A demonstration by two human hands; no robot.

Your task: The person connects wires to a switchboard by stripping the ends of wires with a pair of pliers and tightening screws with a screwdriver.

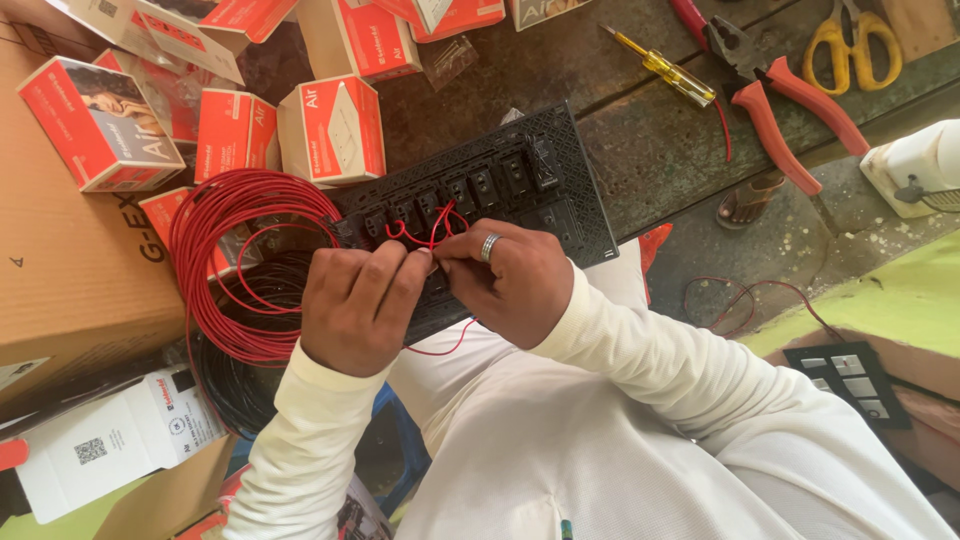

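Seen from above, a black switch panel (480, 205) rests on the person's lap, its back facing up. The left hand (358, 308) and right hand (508, 285) meet at its near edge, fingers pressed together, pinching a thin red wire (432, 228) looped between the switches. A coil of red wire (235, 265) lies left. Red-handled pliers (775, 95) and a yellow screwdriver (672, 72) lie far right on the dark surface (640, 150).

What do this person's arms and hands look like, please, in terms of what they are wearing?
Both arms are covered in long cream-white sleeves with a fine ribbed texture, reaching the wrists. The left hand is bare, with no gloves or jewellery visible. The right hand is bare too, apart from a silver ring.
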